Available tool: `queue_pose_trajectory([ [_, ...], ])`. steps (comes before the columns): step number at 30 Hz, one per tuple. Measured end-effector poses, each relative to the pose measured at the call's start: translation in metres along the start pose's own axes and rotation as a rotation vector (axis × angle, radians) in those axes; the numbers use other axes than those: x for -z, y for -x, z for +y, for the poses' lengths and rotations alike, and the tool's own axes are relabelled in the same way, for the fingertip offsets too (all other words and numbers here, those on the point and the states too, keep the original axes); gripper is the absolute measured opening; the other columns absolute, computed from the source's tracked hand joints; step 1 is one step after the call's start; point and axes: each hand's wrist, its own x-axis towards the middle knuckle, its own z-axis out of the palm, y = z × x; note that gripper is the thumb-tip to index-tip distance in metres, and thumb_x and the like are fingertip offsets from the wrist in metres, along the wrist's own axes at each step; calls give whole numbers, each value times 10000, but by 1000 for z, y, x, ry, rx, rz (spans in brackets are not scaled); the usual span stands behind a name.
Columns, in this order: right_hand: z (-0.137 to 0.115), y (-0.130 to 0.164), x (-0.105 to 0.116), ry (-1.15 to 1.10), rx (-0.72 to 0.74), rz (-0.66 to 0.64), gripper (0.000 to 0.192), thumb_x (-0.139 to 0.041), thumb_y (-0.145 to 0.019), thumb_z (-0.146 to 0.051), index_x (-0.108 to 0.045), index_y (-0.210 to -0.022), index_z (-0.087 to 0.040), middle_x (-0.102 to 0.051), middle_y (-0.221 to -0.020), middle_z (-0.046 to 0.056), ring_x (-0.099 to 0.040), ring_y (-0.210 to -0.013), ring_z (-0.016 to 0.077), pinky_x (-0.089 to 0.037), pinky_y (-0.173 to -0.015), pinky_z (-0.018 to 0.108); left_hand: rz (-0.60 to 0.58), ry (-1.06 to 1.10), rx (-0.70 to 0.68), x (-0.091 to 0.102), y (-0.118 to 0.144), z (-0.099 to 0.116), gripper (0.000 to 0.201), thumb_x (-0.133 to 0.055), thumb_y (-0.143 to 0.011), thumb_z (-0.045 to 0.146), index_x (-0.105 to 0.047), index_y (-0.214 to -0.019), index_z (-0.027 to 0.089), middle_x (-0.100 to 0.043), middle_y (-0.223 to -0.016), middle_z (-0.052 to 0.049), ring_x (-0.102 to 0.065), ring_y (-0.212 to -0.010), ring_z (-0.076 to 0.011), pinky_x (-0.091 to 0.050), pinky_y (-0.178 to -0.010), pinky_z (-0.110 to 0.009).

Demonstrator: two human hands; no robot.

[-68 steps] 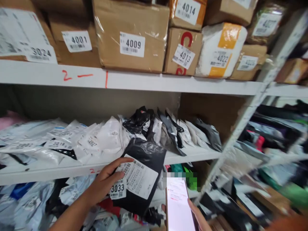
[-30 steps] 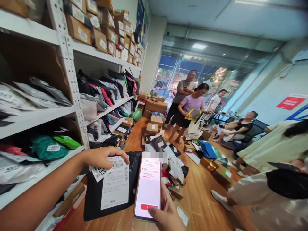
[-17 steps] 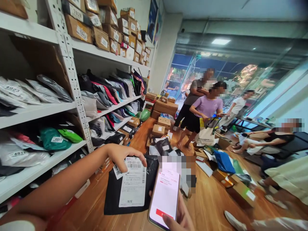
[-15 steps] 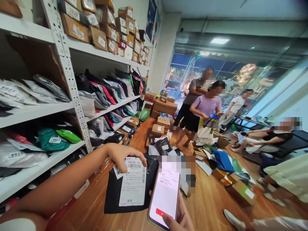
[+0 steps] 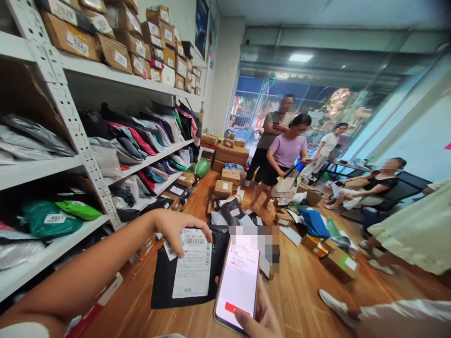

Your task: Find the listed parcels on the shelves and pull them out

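Shelving of white perforated metal (image 5: 75, 136) ran down the left side, its top level stacked with labelled brown cardboard boxes (image 5: 116, 54) and its lower levels crammed with grey, black, pink and green plastic mailer bags (image 5: 137, 136). Wooden plank flooring (image 5: 299, 295) stretched toward a glass shopfront (image 5: 253, 108) and was littered with small cartons and loose parcels (image 5: 225, 188). Several other people stood or sat near that end, one of them in a lilac shirt (image 5: 287, 150) bending over a pale tote bag (image 5: 283, 186). Closer in, the left hand (image 5: 176, 225) was clamped on the upper edge of a flat black plastic mailer pouch with a white barcode label (image 5: 186, 277), thumb and fingers pinching it where a second small white tag stuck out; the pouch hung in the air just above the floor, near the lowest shelf. Just beside it on the right, the right hand (image 5: 260, 319) was wrapped around a slim smartphone with a lit white-and-red screen (image 5: 237, 286), thumb resting on the bottom edge of the screen. Phone and pouch overlapped slightly at the pouch's right edge.
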Motion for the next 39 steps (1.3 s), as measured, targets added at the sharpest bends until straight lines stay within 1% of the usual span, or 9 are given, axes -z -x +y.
queue_pose_trajectory([
  [4,-3,0,3,-22,-1,-20,1321,-829,-490,-331,125,-1386,-155,-679,-1085,184,-633,-1012,304,-469,-872,422,-6,27,25,1,-4,3,690,-743,-539,261,-527,-1193,205,-581,-1155,-10,-535,-1040,-195,-431,-880,-234],
  [7,-5,1,6,-42,11,-49,1310,-827,-496,-321,123,-1383,-149,-670,-1102,188,-630,-1016,298,-479,-850,404,8,12,32,0,-9,4,686,-738,-530,260,-530,-1183,213,-576,-1159,-6,-518,-1060,-200,-415,-903,-238],
  [12,-11,4,13,-76,73,-53,1198,-814,-514,-280,-10,-1394,-158,-627,-1184,176,-589,-1085,301,-465,-890,412,90,-62,123,2,-26,-5,683,-684,-533,270,-505,-1189,212,-580,-1106,-2,-540,-963,-185,-439,-824,-228],
  [16,-15,5,20,-96,113,0,1085,-807,-523,-240,-153,-1389,-213,-584,-1253,135,-542,-1149,294,-448,-919,406,179,-88,91,15,-47,-22,642,-648,-555,263,-505,-1179,213,-549,-1206,-15,-498,-1095,-216,-384,-938,-265],
  [20,-23,1,23,-107,150,37,992,-796,-545,-227,-240,-1366,-239,-545,-1307,117,-562,-1122,290,-435,-935,409,274,19,114,36,-80,-41,627,-665,-579,266,-506,-1183,210,-606,-1097,-27,-558,-1000,-213,-442,-844,-265],
  [25,-32,-22,31,-79,186,71,917,-776,-563,-221,-272,-1329,-224,-562,-1278,141,-595,-1056,288,-475,-821,391,560,315,101,73,-147,-69,565,-735,-470,190,-634,-1026,194,-664,-891,-19,-595,-821,-202,-470,-700,-255],
  [30,-40,-70,49,-101,296,116,924,-790,-524,-246,-290,-1300,-205,-592,-1227,149,-604,-1016,275,-449,-834,384,727,478,72,128,-243,-98,559,-734,-425,156,-637,-975,150,-642,-792,-5,-576,-669,-150,-449,-587,-230],
  [35,-54,-134,70,-161,377,264,888,-784,-498,-210,-338,-1266,-194,-631,-1174,129,-608,-981,241,-446,-784,323,821,653,94,188,-351,-116,527,-596,-580,25,-564,-1099,108,-587,-670,20,-519,-506,-83,-405,-487,-193],
  [39,-76,-185,83,-241,406,408,714,-751,-543,-247,-451,-1189,-202,-696,-1021,75,-635,-847,214,-457,-695,298,860,790,127,228,-424,-125,454,-499,-727,-25,-502,-1158,118,-574,-699,23,-521,-517,-65,-430,-490,-185],
])
